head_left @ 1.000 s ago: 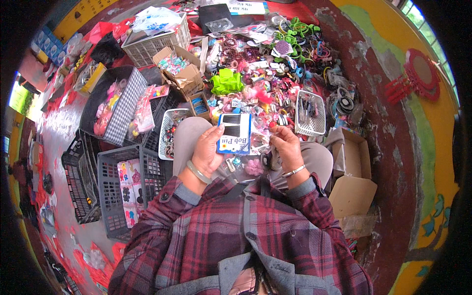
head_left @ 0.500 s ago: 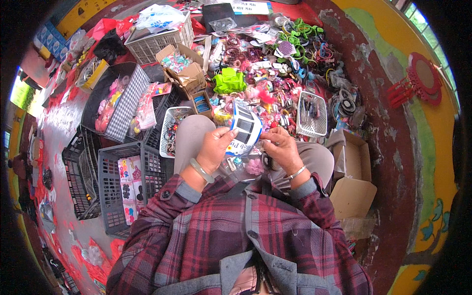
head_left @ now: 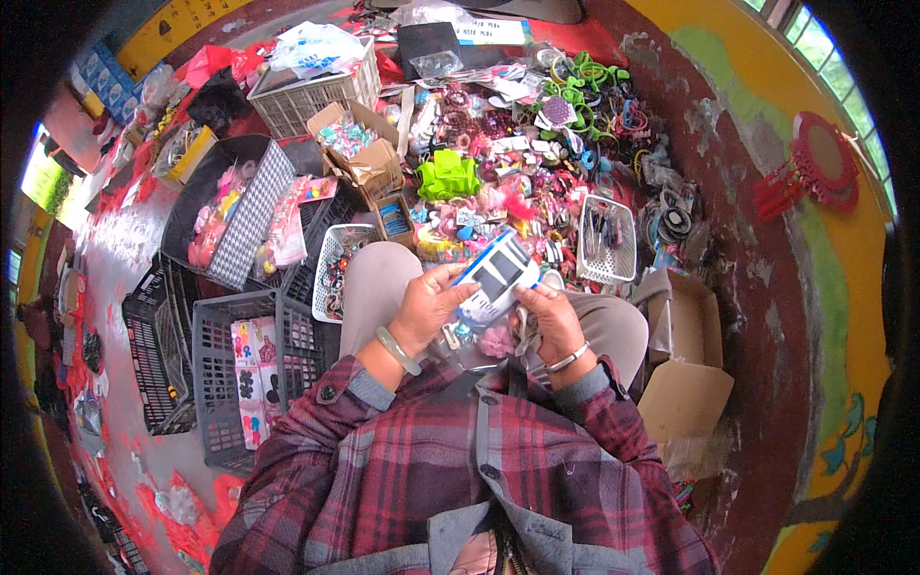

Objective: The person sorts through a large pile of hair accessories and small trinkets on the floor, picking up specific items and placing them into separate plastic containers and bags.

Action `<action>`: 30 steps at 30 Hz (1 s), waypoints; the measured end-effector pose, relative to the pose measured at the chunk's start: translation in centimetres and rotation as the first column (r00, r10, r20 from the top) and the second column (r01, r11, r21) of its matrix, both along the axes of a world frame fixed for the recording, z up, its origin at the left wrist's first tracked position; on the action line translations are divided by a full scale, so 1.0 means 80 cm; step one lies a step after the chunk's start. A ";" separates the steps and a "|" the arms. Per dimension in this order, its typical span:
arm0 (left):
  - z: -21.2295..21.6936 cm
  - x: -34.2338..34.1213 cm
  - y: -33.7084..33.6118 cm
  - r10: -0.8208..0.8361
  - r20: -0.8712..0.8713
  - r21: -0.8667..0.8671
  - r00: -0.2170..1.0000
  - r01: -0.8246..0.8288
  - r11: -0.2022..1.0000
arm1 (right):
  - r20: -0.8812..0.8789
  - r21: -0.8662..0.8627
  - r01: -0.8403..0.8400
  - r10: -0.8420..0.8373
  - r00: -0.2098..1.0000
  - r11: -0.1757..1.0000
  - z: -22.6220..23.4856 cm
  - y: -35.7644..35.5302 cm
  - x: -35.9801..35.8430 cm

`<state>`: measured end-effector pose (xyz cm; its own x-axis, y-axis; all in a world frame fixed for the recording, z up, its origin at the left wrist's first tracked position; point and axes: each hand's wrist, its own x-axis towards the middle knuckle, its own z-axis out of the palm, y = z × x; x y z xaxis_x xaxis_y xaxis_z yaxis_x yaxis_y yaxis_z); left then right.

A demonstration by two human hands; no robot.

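Note:
Between my knees, my left hand (head_left: 426,311) and my right hand (head_left: 554,321) hold a white-and-blue printed card (head_left: 494,275) with dark panels. My left thumb presses on its left edge, and my right thumb lies at its right edge. The other fingers are mostly hidden behind. The card is tilted. Just below it, on my lap, a fluffy pink pompom hair piece (head_left: 495,341) and a pale small item (head_left: 457,335) appear in or under clear plastic.
Ahead spreads a pile of hair accessories with a bright green bow (head_left: 448,175). White baskets (head_left: 607,264) stand on both sides. Grey crates (head_left: 216,383) and a houndstooth box (head_left: 251,216) are at left; an open cardboard box (head_left: 692,326) is at right.
The card has come down slightly, shifted right and tilted more to the right. Both hands moved with it, and my right thumb now lies on its edge.

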<state>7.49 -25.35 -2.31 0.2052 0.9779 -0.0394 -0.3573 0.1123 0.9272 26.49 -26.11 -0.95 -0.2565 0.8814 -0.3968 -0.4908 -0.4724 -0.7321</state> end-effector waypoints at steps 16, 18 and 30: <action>-0.012 0.004 0.003 -0.101 -0.031 0.079 0.994 0.103 0.992 | -0.030 0.101 0.148 -0.146 0.989 0.984 -0.009 0.006 0.013; -0.010 0.006 0.005 -0.071 -0.112 0.260 0.991 0.098 0.961 | -0.013 0.119 0.099 -0.099 0.995 0.988 -0.010 0.004 0.010; -0.032 0.003 0.011 -0.048 -0.107 0.207 0.993 0.070 0.976 | -0.063 -0.002 0.041 -0.041 0.997 0.999 -0.015 0.004 0.009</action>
<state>7.76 -24.51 -4.91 0.2681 0.9528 0.1422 -0.2591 -0.0709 0.9632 27.22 -25.78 -2.14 -0.2448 0.8914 -0.3815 -0.5550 -0.4514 -0.6987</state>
